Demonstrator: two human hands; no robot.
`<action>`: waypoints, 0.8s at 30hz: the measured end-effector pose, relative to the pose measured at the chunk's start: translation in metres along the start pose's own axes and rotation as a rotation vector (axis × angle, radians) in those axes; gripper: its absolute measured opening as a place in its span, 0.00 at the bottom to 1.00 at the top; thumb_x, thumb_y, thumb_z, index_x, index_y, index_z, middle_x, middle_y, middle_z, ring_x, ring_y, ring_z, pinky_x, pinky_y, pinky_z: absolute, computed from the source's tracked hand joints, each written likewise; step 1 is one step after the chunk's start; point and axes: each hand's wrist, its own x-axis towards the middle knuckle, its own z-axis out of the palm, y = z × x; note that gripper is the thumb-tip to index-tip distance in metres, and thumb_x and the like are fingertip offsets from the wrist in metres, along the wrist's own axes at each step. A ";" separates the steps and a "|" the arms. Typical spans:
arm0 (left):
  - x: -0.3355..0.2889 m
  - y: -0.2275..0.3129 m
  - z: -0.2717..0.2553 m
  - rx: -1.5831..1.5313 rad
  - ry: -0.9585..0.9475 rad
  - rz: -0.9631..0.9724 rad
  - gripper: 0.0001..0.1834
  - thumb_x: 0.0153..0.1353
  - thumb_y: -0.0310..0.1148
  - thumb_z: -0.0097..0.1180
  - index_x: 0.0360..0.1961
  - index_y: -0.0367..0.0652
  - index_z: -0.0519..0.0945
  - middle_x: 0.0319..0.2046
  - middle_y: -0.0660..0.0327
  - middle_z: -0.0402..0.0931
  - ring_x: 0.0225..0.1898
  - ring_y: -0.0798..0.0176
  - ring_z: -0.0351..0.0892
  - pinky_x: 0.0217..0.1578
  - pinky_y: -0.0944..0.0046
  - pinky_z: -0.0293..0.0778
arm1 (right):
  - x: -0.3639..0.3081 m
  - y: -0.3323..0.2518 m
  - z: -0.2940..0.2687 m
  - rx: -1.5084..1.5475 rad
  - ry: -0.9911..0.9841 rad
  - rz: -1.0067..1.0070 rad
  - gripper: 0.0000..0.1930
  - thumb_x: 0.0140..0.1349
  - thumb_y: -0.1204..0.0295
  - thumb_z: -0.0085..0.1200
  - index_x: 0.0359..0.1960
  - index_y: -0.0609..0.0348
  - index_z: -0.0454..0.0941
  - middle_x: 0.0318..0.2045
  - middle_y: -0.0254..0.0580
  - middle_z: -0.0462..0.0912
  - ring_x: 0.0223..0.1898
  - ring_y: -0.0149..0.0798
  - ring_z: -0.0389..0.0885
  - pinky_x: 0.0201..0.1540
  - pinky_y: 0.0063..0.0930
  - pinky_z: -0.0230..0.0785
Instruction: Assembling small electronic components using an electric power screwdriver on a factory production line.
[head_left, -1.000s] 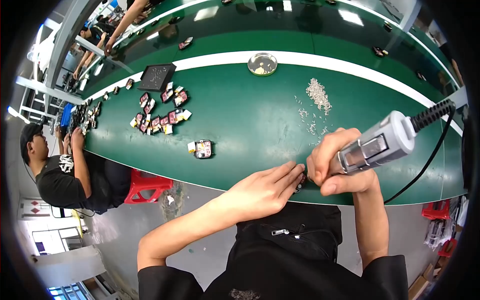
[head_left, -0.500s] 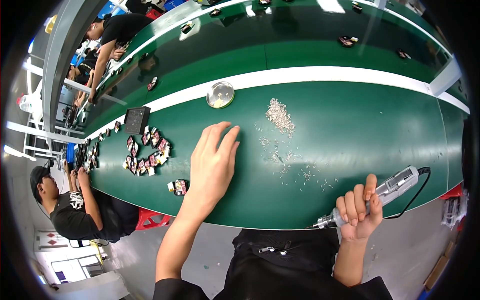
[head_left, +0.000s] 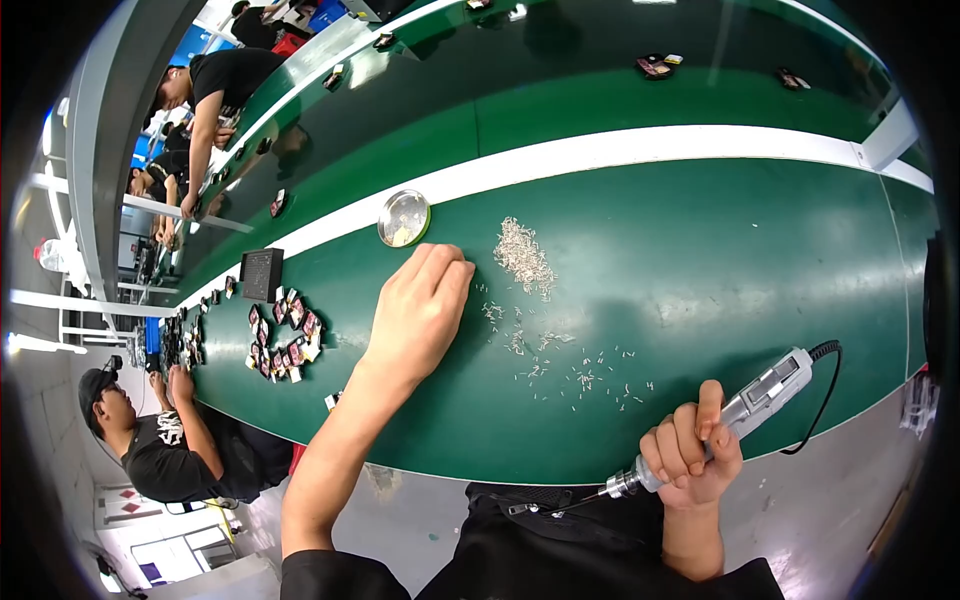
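My right hand (head_left: 695, 455) grips a grey electric screwdriver (head_left: 770, 393) over the bench's near edge, its bit pointing left toward my waist. A black cord leaves its back end. My left hand (head_left: 422, 305) hovers over the green bench with fingers curled inward; whatever they may hold is hidden. Just right of it lies a heap of small silvery screws (head_left: 525, 257), with loose screws (head_left: 585, 378) scattered nearer to me. Beyond the left hand stands a round shallow dish (head_left: 405, 219) with some pale yellowish material inside.
A cluster of small black units with white and yellow parts (head_left: 291, 340) lies to the left. A black tray (head_left: 262, 273) stands behind it. A white rail (head_left: 560, 160) divides off a second green surface bearing more units. A seated co-worker (head_left: 150, 430) works at the left.
My left hand's fingers, spread before, have curled in. The whole view has shifted, so the bench items sit further left. My right hand still holds the screwdriver.
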 end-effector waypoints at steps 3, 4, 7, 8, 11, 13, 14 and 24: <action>-0.012 0.000 0.001 -0.061 0.038 -0.119 0.08 0.49 0.17 0.58 0.29 0.35 0.72 0.31 0.55 0.71 0.33 0.54 0.73 0.32 0.57 0.72 | -0.001 0.001 0.000 -0.019 0.000 -0.013 0.07 0.65 0.69 0.49 0.32 0.54 0.63 0.12 0.30 0.63 0.12 0.29 0.64 0.21 0.26 0.61; -0.017 0.000 0.002 -0.070 0.045 -0.201 0.09 0.49 0.18 0.58 0.28 0.36 0.70 0.29 0.55 0.70 0.32 0.53 0.72 0.31 0.57 0.71 | -0.001 0.001 0.000 -0.034 -0.001 -0.004 0.08 0.65 0.68 0.49 0.32 0.54 0.63 0.12 0.30 0.63 0.12 0.28 0.63 0.21 0.26 0.60; -0.028 -0.002 0.002 -0.117 0.116 -0.233 0.08 0.49 0.18 0.57 0.28 0.36 0.70 0.27 0.56 0.70 0.30 0.53 0.72 0.31 0.56 0.71 | 0.001 0.001 0.003 -0.072 0.006 0.008 0.09 0.65 0.67 0.49 0.32 0.54 0.63 0.12 0.29 0.63 0.12 0.28 0.63 0.21 0.26 0.60; -0.031 -0.003 0.002 -0.145 0.143 -0.244 0.08 0.49 0.18 0.57 0.28 0.36 0.70 0.26 0.57 0.70 0.29 0.53 0.72 0.31 0.56 0.71 | 0.001 0.001 0.004 -0.087 0.008 0.004 0.09 0.66 0.66 0.49 0.32 0.54 0.63 0.12 0.29 0.63 0.12 0.27 0.62 0.21 0.26 0.60; -0.035 -0.002 -0.001 -0.227 0.243 -0.265 0.06 0.50 0.16 0.59 0.28 0.34 0.75 0.26 0.57 0.75 0.26 0.58 0.74 0.28 0.63 0.71 | 0.001 0.004 0.008 -0.125 0.039 -0.008 0.10 0.66 0.66 0.48 0.31 0.54 0.63 0.12 0.29 0.62 0.12 0.27 0.63 0.21 0.25 0.60; -0.042 0.002 -0.002 -0.298 0.297 -0.295 0.07 0.49 0.14 0.61 0.29 0.34 0.80 0.28 0.57 0.80 0.26 0.63 0.77 0.29 0.68 0.72 | 0.000 0.007 0.010 -0.140 0.051 -0.013 0.09 0.67 0.66 0.47 0.31 0.54 0.63 0.13 0.29 0.63 0.12 0.27 0.63 0.21 0.25 0.60; -0.044 0.006 -0.004 -0.306 0.301 -0.300 0.07 0.49 0.14 0.61 0.29 0.34 0.80 0.28 0.57 0.80 0.26 0.63 0.77 0.29 0.68 0.72 | 0.000 0.008 0.012 -0.149 0.054 -0.010 0.09 0.67 0.66 0.47 0.31 0.54 0.63 0.13 0.29 0.63 0.12 0.27 0.63 0.21 0.25 0.60; -0.076 0.048 -0.008 -0.855 0.337 -0.608 0.03 0.54 0.16 0.57 0.29 0.32 0.80 0.28 0.58 0.81 0.27 0.67 0.77 0.31 0.70 0.73 | 0.013 0.034 0.041 -0.130 -0.069 0.043 0.07 0.66 0.68 0.45 0.32 0.53 0.63 0.12 0.28 0.62 0.12 0.27 0.62 0.22 0.25 0.61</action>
